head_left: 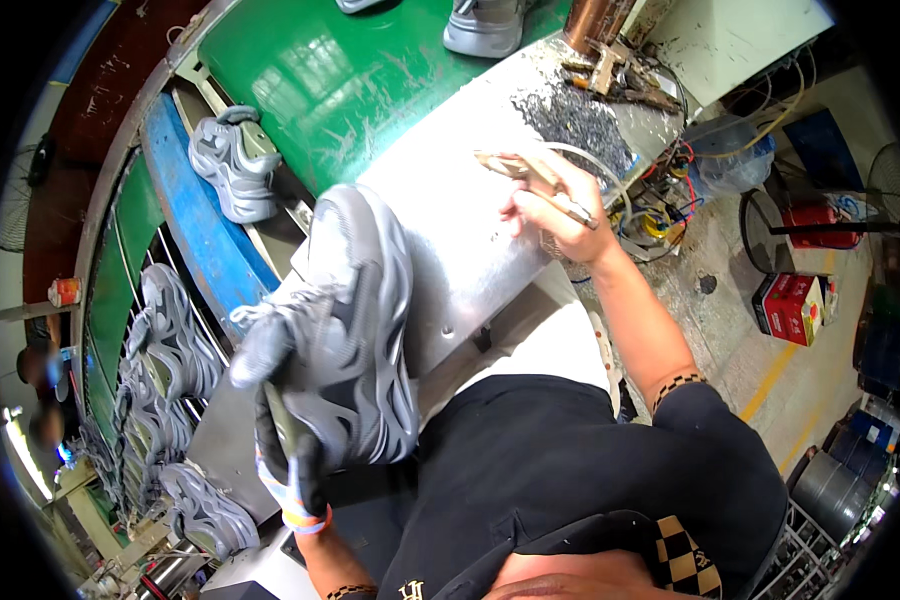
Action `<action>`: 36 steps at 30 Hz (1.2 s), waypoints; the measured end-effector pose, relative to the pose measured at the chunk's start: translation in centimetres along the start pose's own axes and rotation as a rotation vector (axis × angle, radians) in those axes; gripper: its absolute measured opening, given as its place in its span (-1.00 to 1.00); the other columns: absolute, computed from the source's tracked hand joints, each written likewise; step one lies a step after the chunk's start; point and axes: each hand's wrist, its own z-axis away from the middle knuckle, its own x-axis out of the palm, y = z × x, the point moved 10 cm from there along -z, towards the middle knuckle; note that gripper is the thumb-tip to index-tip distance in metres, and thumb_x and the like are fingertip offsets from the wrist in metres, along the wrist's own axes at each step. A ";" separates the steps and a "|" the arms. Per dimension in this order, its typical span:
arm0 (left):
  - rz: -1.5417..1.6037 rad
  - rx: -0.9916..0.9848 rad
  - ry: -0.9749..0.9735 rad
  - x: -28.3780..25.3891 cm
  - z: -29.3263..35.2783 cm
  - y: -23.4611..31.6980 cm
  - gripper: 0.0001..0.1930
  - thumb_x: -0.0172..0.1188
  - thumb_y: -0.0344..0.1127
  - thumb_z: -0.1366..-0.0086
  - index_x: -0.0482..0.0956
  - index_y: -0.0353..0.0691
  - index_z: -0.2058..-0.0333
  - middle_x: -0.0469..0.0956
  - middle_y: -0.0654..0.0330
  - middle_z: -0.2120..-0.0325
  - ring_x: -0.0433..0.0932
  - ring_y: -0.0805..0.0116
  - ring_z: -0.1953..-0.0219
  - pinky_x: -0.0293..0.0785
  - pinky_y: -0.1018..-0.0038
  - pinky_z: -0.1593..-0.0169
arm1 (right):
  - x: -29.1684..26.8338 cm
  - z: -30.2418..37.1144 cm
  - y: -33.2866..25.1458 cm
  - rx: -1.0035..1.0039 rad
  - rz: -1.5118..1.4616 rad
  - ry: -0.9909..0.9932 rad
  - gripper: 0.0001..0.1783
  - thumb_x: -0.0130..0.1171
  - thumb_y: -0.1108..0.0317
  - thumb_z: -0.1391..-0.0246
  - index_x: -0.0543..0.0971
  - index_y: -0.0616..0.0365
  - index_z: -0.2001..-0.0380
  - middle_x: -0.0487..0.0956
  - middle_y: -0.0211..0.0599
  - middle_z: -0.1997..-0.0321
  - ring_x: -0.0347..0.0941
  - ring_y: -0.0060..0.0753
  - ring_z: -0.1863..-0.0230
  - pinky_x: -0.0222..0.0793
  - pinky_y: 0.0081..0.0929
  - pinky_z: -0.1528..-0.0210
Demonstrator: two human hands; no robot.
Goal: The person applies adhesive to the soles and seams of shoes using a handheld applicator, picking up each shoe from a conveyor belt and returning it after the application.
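My left hand [294, 482], in a black, white and orange glove, grips a grey sneaker [342, 345] at its opening. The sneaker is held up over the near left part of a pale metal worktop [470, 265], with its chunky wavy sole side to the right. My fingers are partly hidden by the shoe. Over the right part of the worktop, my bare right hand [562, 212] is closed around a slim, light-coloured pen-like tool [518, 166], apart from the sneaker. A pale cable or hose [592, 165] curves behind this hand; where it joins the tool is hidden.
A green belt [340, 95] carries more shoes beyond the worktop. One grey sneaker [234, 165] rests beside a blue rail [195, 200]; several sneakers [160, 380] line a rack at left. Dark residue [577, 125] and wires lie at far right. A red box [788, 308] stands on the floor.
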 end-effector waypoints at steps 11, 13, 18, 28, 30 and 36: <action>0.985 0.138 -0.132 5.6 -33.7 7.1 -0.53 0.07 -0.20 -0.27 0.37 -0.30 -0.10 0.47 0.10 0.01 0.50 0.25 0.06 0.48 0.37 0.03 | -2.8 -0.4 2.1 -0.006 -0.129 0.262 -0.49 0.02 0.50 -0.06 0.28 0.40 -0.11 0.54 -0.09 0.35 0.47 -0.50 0.44 0.41 -0.55 0.34; 0.238 0.075 0.113 5.7 -43.1 7.7 -0.46 0.11 0.02 -0.23 0.36 -0.06 -0.14 0.50 0.07 0.06 0.49 0.22 0.05 0.42 0.28 0.01 | -2.3 -0.2 2.3 0.031 -0.141 0.265 -0.46 0.00 0.50 -0.06 0.25 0.40 -0.14 0.54 -0.06 0.35 0.46 -0.48 0.46 0.41 -0.55 0.36; -0.294 0.422 0.263 10.7 -46.3 19.3 -0.43 0.08 0.10 -0.20 0.45 -0.22 -0.03 0.52 -0.04 0.06 0.50 0.07 0.03 0.37 0.30 -0.05 | -2.9 0.2 2.1 0.089 -0.040 0.333 -0.39 0.01 0.45 -0.03 0.18 0.53 -0.14 0.53 -0.04 0.39 0.45 -0.40 0.51 0.44 -0.51 0.39; -1.267 -0.277 0.176 -29.9 -47.3 -27.4 -0.02 0.22 0.32 0.01 0.19 -0.20 -0.26 0.31 -0.05 -0.18 0.33 0.06 -0.18 0.24 0.32 -0.20 | -2.9 -0.8 2.6 0.052 0.012 0.366 -0.35 0.02 0.39 -0.01 0.17 0.57 -0.13 0.49 -0.14 0.45 0.41 -0.41 0.54 0.43 -0.48 0.41; -0.566 -0.596 -0.042 -30.9 -47.3 -32.6 -0.06 0.21 0.32 0.01 0.28 -0.23 -0.21 0.28 -0.06 -0.19 0.30 0.05 -0.21 0.22 0.35 -0.23 | -2.8 -1.2 2.4 0.012 0.000 0.361 -0.36 0.01 0.40 0.00 0.18 0.57 -0.12 0.50 -0.16 0.46 0.41 -0.44 0.55 0.45 -0.47 0.36; -1.176 -0.303 0.079 -19.4 -47.2 -18.6 -0.03 0.13 0.41 0.03 0.32 -0.27 -0.17 0.26 -0.07 -0.20 0.29 0.04 -0.22 0.23 0.32 -0.23 | -2.3 -1.2 1.3 -0.004 0.041 0.320 -0.43 -0.04 0.47 -0.04 0.21 0.53 -0.13 0.51 -0.17 0.42 0.42 -0.49 0.49 0.48 -0.39 0.25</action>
